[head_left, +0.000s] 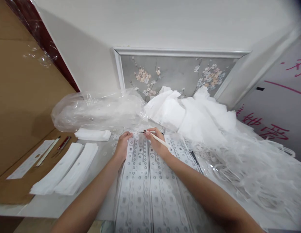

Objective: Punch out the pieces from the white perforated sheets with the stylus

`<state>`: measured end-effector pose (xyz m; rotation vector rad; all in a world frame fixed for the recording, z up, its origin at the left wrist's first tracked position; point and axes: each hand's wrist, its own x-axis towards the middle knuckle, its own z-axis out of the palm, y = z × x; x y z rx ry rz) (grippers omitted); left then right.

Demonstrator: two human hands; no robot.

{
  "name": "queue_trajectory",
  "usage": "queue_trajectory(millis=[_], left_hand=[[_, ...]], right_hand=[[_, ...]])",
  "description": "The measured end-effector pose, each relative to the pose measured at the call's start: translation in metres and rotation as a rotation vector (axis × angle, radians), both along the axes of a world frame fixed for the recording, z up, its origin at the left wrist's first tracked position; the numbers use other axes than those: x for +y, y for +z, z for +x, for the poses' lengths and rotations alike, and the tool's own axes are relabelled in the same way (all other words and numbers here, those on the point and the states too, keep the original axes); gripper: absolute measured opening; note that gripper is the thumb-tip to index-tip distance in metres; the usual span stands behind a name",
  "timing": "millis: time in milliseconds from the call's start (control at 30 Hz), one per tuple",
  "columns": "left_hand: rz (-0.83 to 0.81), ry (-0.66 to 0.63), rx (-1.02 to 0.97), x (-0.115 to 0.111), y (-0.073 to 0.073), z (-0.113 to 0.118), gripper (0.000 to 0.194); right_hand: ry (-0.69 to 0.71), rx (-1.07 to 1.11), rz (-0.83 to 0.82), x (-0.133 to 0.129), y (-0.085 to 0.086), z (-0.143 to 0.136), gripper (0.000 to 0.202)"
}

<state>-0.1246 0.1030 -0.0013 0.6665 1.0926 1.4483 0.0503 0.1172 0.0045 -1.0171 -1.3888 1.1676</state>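
Note:
Long translucent white sheets (139, 183) with printed rows of circles, small squares and wavy lines lie lengthwise in front of me. My left hand (122, 148) pinches the far left corner of a sheet between thumb and fingers. In my right hand (158, 145) is a slim white pen-like tool (162, 141); its exact kind is unclear. The fingers close round its far end, at the sheet's far edge, where a small dark spot shows. Small clear scraps (117, 137) lie beside my left hand.
Folded white strips (76, 168) lie in stacks at the left, near a red-handled tool (64, 144) and a ruler-like strip (47, 153) on cardboard. A clear plastic bag (97, 111) sits behind. White sheets (201, 116) and tangled clear offcuts (257, 181) pile up at the right.

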Motion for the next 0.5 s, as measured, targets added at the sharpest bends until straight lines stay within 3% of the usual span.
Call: queue_trajectory(millis=[100,233,500], left_hand=[[-0.016,0.054,0.018,0.003,-0.006,0.0,0.029],[-0.027,0.097,0.066,0.007,-0.011,0.003,0.034],[0.089,0.042,0.404,0.007,-0.009,0.012,0.045]], right_hand=[[0.105,0.19,-0.13,0.013,0.0,0.01,0.039],[0.206,0.26,-0.244,0.021,0.001,0.019,0.04],[0.194,0.081,-0.121,0.023,-0.003,0.02,0.036]])
